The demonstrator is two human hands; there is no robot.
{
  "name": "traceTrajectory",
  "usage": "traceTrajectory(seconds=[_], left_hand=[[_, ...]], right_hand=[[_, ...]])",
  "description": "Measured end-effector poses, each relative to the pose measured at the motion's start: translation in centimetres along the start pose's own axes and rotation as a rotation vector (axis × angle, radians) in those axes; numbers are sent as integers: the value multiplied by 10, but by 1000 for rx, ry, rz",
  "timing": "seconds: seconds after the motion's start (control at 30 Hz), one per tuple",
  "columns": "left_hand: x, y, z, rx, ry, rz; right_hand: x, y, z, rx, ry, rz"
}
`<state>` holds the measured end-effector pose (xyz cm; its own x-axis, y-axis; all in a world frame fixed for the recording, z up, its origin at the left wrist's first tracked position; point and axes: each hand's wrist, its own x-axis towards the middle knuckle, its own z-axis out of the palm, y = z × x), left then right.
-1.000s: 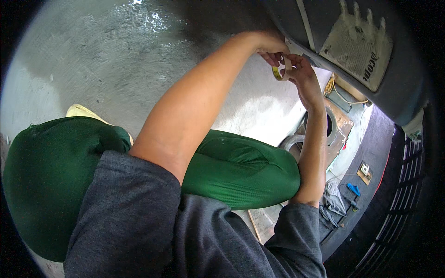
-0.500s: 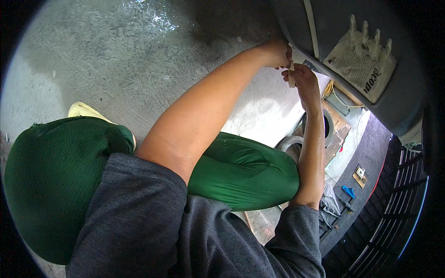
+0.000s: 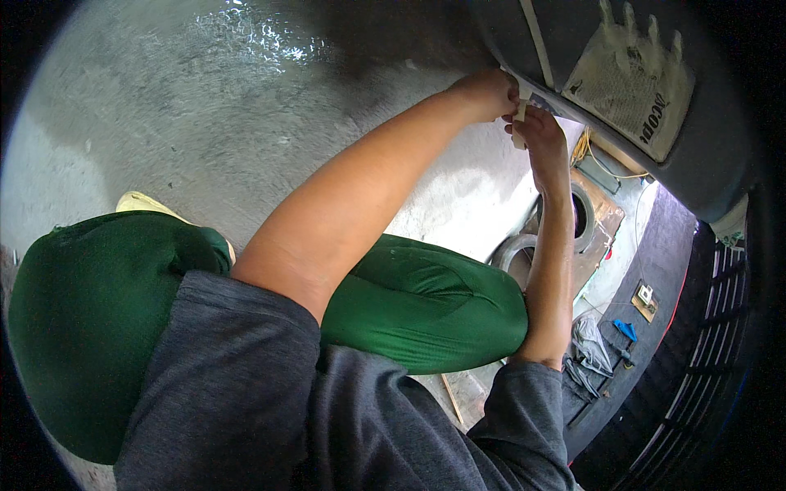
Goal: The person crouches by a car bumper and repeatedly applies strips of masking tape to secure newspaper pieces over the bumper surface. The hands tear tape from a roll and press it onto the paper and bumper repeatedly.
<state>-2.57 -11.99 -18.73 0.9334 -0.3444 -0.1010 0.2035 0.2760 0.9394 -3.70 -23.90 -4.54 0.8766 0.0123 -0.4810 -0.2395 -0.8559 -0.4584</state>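
Note:
A narrow cream strip that looks like masking tape [image 3: 519,141] runs between my two hands, close to the lower edge of a dark curved panel [image 3: 712,123]. My left hand [image 3: 489,94] reaches in from the left, fingers closed in a pinch at the strip's upper end. Below and to its right, my right hand [image 3: 544,137] is closed on the same strip with thumb and fingers, and the strip's lower end hangs free. Part of the fingertips is hidden. A printed paper sheet [image 3: 626,98] with several pale finger-like strips along its top lies on the panel.
A pale band [image 3: 539,45] runs along the panel. Beyond my right forearm are tyres [image 3: 514,258], cardboard [image 3: 606,217] and a yellow cord [image 3: 583,147]. Farther right lie a grey folded umbrella-like item [image 3: 591,345], a blue object [image 3: 625,330] and dark slats [image 3: 704,352]. Wet concrete floor [image 3: 344,123] spreads left.
The view has shifted slightly, so the panel and its paper sit higher and farther left. Both hands stay together on the strip, which is now tilted a little; the left hand's fingers are closer to the right's.

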Motion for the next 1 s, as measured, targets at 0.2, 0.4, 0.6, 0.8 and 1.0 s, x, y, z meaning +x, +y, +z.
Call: traceTrajectory(seconds=[0.2,0.4,0.6,0.8,1.0], left_hand=[[-2,5,9,-19,-49,-8],[-3,-5,6,-110,-70,-81],[7,4,6,171,-74,107],[-10,14,0,97,128,146],[-13,61,15,-398,297,209]], right_hand=[[-7,9,-9,-58,-1,25],[-14,2,-3,-62,-30,-54],[-5,8,-29,-364,-152,145],[-9,-4,-11,-203,-36,-71],[11,75,-44,-770,-389,181]])
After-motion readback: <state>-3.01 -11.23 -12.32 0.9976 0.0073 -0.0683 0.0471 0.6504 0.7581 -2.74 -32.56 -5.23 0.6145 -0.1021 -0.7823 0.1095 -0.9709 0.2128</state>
